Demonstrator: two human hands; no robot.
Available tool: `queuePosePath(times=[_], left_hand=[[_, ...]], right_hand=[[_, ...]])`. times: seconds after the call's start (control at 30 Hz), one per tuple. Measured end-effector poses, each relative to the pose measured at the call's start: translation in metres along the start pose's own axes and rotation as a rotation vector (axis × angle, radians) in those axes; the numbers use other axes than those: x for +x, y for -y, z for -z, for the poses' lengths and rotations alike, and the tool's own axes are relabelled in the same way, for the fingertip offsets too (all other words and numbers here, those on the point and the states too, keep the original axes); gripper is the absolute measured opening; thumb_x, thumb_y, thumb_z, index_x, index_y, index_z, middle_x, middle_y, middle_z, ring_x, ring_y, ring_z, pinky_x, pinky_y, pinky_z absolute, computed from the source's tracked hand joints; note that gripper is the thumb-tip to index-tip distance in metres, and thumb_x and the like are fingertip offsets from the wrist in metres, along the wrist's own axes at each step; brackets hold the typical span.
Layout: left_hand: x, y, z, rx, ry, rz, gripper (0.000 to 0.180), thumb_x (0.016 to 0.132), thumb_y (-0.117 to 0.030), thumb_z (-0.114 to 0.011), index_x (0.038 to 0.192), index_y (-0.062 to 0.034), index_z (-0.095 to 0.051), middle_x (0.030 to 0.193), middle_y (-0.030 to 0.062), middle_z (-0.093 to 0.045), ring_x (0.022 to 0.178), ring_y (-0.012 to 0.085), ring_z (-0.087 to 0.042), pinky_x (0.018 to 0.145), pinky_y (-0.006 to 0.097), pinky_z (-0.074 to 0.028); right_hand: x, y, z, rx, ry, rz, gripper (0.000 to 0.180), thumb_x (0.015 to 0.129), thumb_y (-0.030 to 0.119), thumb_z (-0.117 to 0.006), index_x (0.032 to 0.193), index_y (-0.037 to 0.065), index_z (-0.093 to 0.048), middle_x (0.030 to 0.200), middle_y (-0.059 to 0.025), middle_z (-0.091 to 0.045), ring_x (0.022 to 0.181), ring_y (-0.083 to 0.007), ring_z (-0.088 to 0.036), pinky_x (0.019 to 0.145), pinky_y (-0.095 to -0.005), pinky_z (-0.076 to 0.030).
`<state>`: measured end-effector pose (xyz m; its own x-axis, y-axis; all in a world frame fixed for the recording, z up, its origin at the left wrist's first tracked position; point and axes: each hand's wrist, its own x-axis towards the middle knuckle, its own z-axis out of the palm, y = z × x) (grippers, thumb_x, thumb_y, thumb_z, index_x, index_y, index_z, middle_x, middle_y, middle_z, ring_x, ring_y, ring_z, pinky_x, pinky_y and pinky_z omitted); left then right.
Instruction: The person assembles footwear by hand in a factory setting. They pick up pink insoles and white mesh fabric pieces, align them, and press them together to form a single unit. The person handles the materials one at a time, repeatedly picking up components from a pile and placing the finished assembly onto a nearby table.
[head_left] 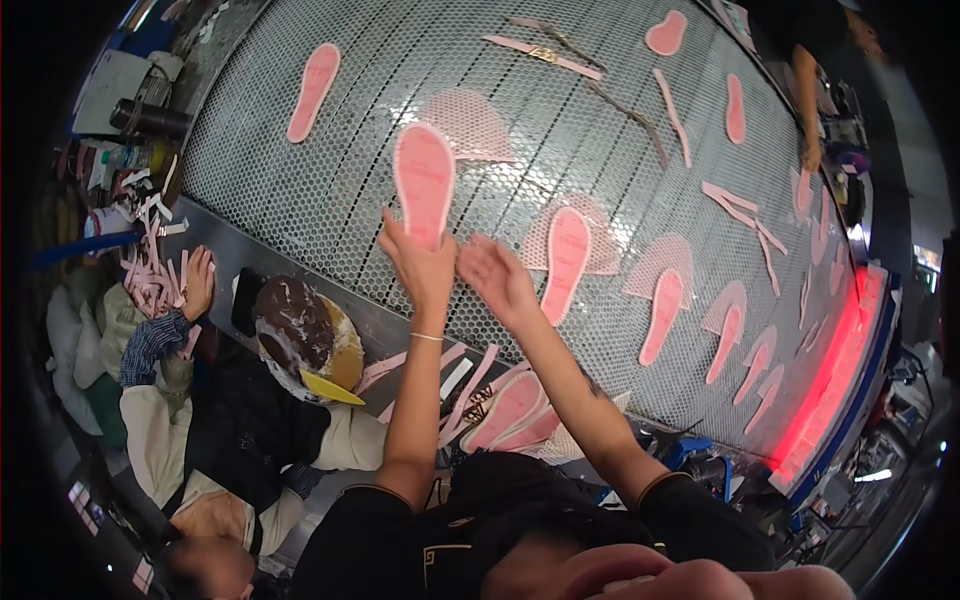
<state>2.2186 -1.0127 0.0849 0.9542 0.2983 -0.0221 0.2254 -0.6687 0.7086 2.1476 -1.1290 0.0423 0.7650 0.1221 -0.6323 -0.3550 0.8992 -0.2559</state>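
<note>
My left hand [422, 265] grips the heel end of a pink insole [425, 175] with a pale rim, held over the honeycomb belt. A pink mesh piece [472, 122] lies just beyond it, partly covered by the insole. Beside it, my right hand [497, 280] is open with fingers apart, holding nothing and slightly blurred. To its right another pink insole [568, 262] lies on the belt with a mesh piece [600, 232] under its toe end. A stack of pink insoles [512, 408] sits by the near edge, between my forearms.
The grey honeycomb belt [250, 150] carries more insoles, mesh pieces and pink strips [672, 115]. A glue-smeared tub [310, 330] with a yellow scraper [332, 390] stands on the near ledge. One person's hand [199, 283] rests at left; another person's hand [810, 155] works far right. A red-lit bar [835, 370] crosses the right end.
</note>
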Motion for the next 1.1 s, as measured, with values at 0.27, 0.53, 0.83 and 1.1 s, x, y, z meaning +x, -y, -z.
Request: queuePosePath(times=[0.27, 0.53, 0.83, 1.1], left_hand=[[-0.008, -0.006, -0.078, 0.465, 0.026, -0.17, 0.107, 0.072, -0.059, -0.07, 0.136, 0.0157, -0.028, 0.133, 0.0358, -0.04, 0.122, 0.0426, -0.044, 0.101, 0.05, -0.036], [-0.204, -0.08, -0.025, -0.079, 0.159, -0.733, 0.071, 0.083, -0.019, -0.06, 0.139, 0.01, -0.027, 0.138, 0.0303, -0.035, 0.128, 0.0455, -0.033, 0.108, 0.053, -0.026], [-0.508, -0.069, 0.036, -0.265, 0.71, -1.038, 0.073, 0.079, -0.008, -0.056, 0.141, 0.0076, -0.022, 0.141, 0.0288, -0.029, 0.134, 0.043, -0.025, 0.113, 0.048, -0.019], [-0.664, 0.01, 0.092, -0.197, 0.924, -1.087, 0.068, 0.077, -0.003, -0.054, 0.139, 0.0081, -0.027, 0.138, 0.0283, -0.034, 0.131, 0.0431, -0.03, 0.112, 0.047, -0.022]], right_hand=[[-0.285, 0.001, 0.115, -0.596, -0.3, 0.107, 0.036, 0.098, 0.03, -0.048, 0.119, 0.001, -0.057, 0.103, -0.007, -0.065, 0.093, -0.015, -0.062, 0.087, -0.0283, -0.047], [-0.528, -0.118, 0.258, -0.468, -0.804, 0.319, 0.026, 0.094, 0.024, -0.054, 0.103, 0.002, -0.065, 0.092, -0.0049, -0.066, 0.081, -0.0116, -0.062, 0.074, -0.0266, -0.05], [-0.713, -0.24, 0.462, -0.976, -1.714, 0.474, 0.044, 0.08, 0.022, -0.066, 0.119, 0.003, -0.056, 0.116, -0.015, -0.059, 0.108, -0.0297, -0.056, 0.092, -0.0375, -0.045], [-0.744, -0.246, 0.537, -1.295, -1.82, 0.53, 0.076, 0.076, 0.03, -0.071, 0.137, 0.001, -0.038, 0.138, -0.0195, -0.042, 0.13, -0.0348, -0.037, 0.106, -0.0432, -0.033]])
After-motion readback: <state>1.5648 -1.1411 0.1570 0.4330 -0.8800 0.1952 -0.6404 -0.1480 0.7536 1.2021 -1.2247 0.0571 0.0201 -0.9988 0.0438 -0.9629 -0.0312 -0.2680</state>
